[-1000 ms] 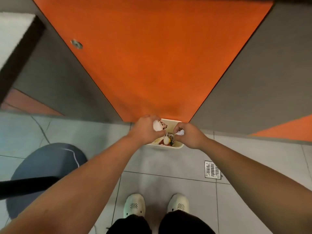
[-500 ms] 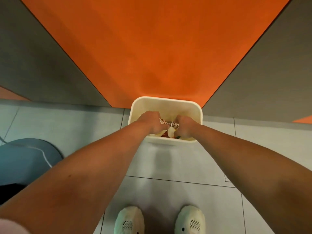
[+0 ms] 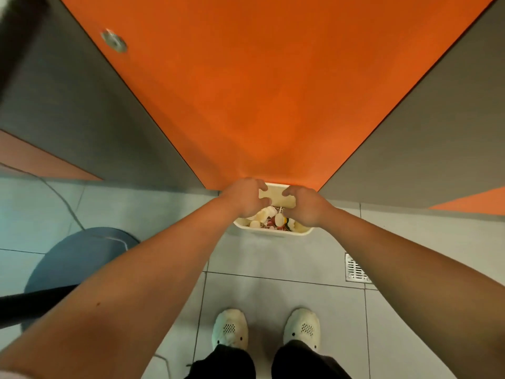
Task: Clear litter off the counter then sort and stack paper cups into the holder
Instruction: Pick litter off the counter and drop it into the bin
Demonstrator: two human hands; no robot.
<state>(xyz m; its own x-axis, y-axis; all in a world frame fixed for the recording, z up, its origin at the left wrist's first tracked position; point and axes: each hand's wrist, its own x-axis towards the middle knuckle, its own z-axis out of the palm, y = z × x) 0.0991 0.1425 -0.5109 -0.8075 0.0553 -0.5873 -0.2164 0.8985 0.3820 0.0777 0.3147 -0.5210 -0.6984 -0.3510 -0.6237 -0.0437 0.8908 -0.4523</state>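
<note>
While both arms reach forward and down in the head view, the left hand (image 3: pixel 244 197) and the right hand (image 3: pixel 306 205) hover side by side above a cream waste bin (image 3: pixel 274 232) that stands on the tiled floor (image 3: pixel 287 272) against the foot of an orange panel (image 3: pixel 259 91). Grip state, left hand: fingers loosely curled and spread, holding nothing. Grip state, right hand: fingers loosely curled downward, holding nothing visible. Litter (image 3: pixel 273 218), consisting of crumpled white pieces and some red and patterned scraps, lies inside the bin, directly below and between the two hands. Grey panels (image 3: pixel 410 149) flank the orange panel on the left and right. A metal floor drain (image 3: pixel 355 268) sits in the tiles to the right of the bin. A round blue-grey base (image 3: pixel 79 258) lies on the floor at the left. Two white shoes (image 3: pixel 230 328) stand on the tiles at the near edge.
</note>
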